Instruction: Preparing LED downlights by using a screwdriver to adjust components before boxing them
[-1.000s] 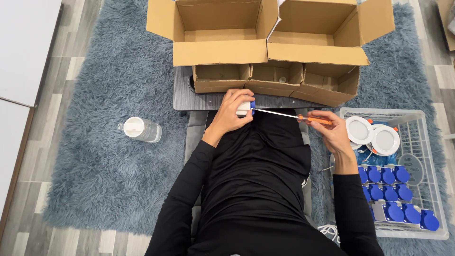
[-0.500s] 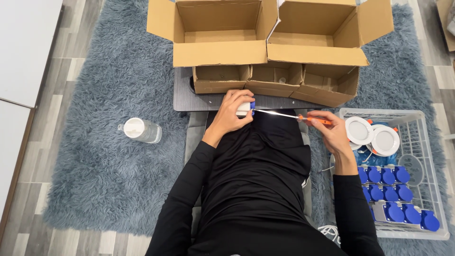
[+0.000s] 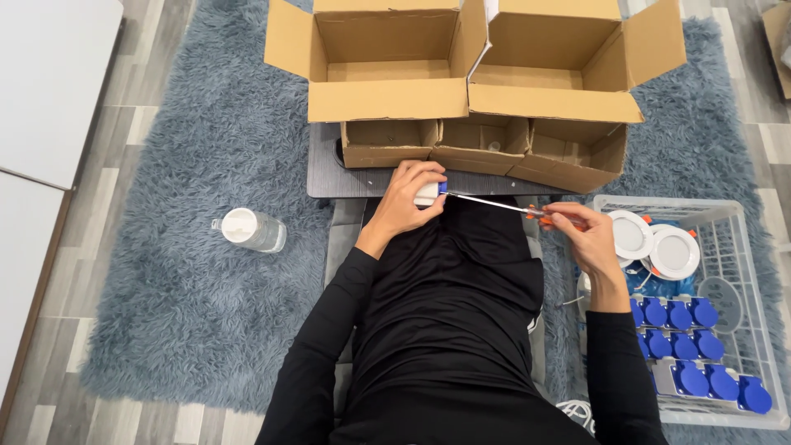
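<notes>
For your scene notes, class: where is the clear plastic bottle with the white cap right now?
In the head view, the bottle lies on its side on the grey-blue shaggy rug, to the person's left, beyond the left hand.

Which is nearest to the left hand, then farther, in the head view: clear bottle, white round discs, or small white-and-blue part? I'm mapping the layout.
1. Small white-and-blue part, in the left hand.
2. Clear bottle, on the rug to its left.
3. White round discs, in the wire basket at right.

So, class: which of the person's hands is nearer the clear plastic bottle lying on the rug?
Left. The left hand is just right of the bottle; the right hand, holding a screwdriver, is farther right.
</notes>
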